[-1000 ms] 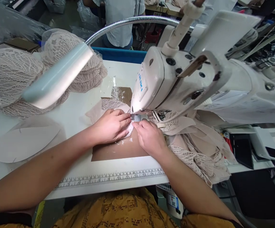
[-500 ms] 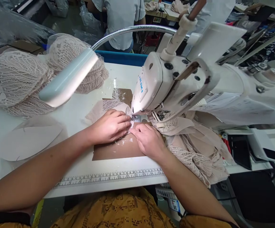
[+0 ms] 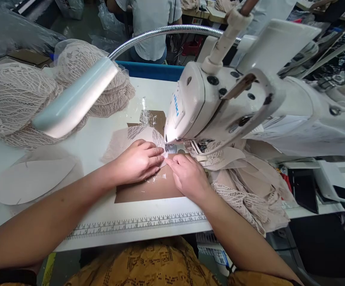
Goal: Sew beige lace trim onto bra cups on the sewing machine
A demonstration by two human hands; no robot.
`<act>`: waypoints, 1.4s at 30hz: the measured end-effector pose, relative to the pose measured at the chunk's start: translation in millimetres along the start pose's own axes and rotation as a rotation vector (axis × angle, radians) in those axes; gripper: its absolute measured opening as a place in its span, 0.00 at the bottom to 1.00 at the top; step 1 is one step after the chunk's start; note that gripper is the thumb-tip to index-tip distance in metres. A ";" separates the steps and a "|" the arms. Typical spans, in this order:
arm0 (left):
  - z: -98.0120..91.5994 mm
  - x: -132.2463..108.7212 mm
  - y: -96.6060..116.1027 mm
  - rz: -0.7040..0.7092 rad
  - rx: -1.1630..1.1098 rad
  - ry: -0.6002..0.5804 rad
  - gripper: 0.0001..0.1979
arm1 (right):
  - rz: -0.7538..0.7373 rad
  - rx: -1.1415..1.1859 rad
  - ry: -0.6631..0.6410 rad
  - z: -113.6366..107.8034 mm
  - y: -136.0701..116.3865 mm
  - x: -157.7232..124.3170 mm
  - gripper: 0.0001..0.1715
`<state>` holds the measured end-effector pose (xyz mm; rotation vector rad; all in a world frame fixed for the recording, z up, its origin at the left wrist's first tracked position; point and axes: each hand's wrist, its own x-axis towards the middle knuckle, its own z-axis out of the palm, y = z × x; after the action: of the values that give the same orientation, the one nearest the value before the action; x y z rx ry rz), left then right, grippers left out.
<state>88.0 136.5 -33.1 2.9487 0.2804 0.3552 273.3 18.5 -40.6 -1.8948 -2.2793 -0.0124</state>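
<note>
A beige lace and mesh piece (image 3: 152, 135) lies under the presser foot of a white sewing machine (image 3: 187, 101). My left hand (image 3: 141, 162) rests on it, left of the needle, palm down with the fingers stretched out and lying flat. Just in front of the needle, my right hand (image 3: 187, 174) has its thumb and curled fingers together at the edge of the lace; the exact grip is partly hidden. Beneath both hands is a brown taped sheet (image 3: 148, 192), its surface shiny in places.
Bundled lace pieces (image 3: 17, 99) stand at the left behind a lamp (image 3: 77, 97) on a bendy neck. Pale mesh ovals (image 3: 35, 180) lie nearer. More lace fabric (image 3: 249, 194) is heaped right. A ruler strip (image 3: 136, 224) runs along the front edge. A person (image 3: 150, 28) sits beyond.
The lace beside the presser foot lies flatter and shows more of its surface behind my left hand. Both hands stay close to the needle. The view has shifted slightly.
</note>
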 end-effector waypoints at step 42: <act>-108.6 -146.4 -5.1 -1.129 0.281 -0.176 0.24 | -0.005 0.176 0.081 5.8 12.8 0.1 0.20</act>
<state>-79.6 126.1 38.1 2.4730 1.9146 -0.1171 285.0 21.7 -47.6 -1.7675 -2.1562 0.1053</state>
